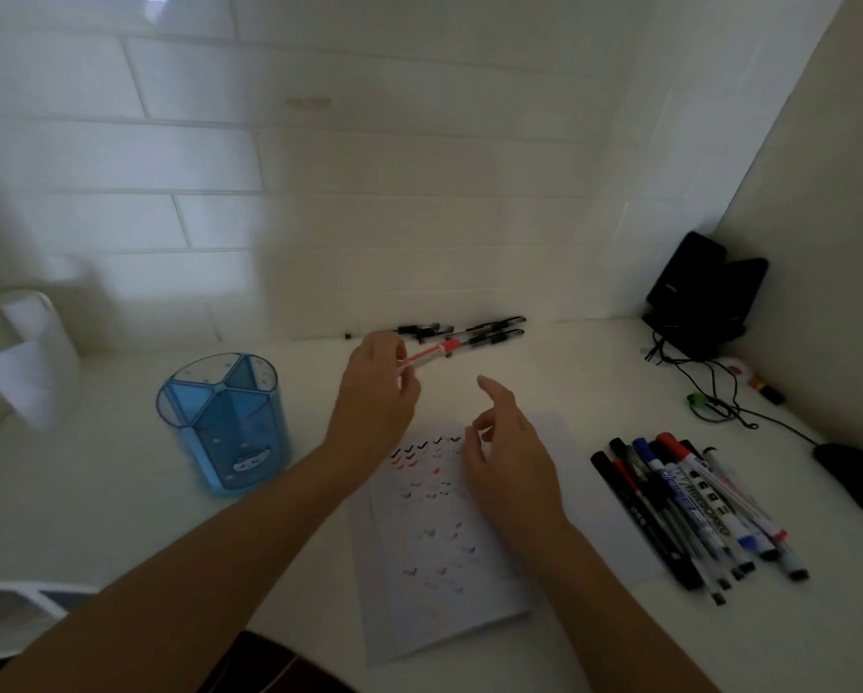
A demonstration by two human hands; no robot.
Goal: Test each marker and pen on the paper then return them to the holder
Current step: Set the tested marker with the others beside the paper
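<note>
One red pen [427, 356] is in the left hand [374, 392]. The thumb and fingertips pinch it at its near end, and the capped end points toward the wall, above the table [119, 517] and just in front of the black pens. The right hand [509, 457] hovers over the top of the paper [444, 552] with its fingers loosely curled, and it holds nothing.

Many small tick marks in black and red stand in rows on the paper. The upper ones are dark and the lower ones faint, and I cannot count them exactly. So I judge that the testing is well under way.

The return step seems not begun. The one blue holder [224, 422] stands to the left of the paper, and nothing sticks out of its compartments.

Two groups wait outside it:
- About five black pens [474, 332] lie close to the wall. They overlap, so the number is not sure.
- About eight markers and pens [694, 507] lie side by side to the right of the paper, with black, blue and red caps among them.

Which group is already tested, the view does not tell.

Farther away are two black speakers [694, 292] in the corner with cables, one dark mouse [859, 482] at the right edge, and one white paper roll [34, 352] at the left.
</note>
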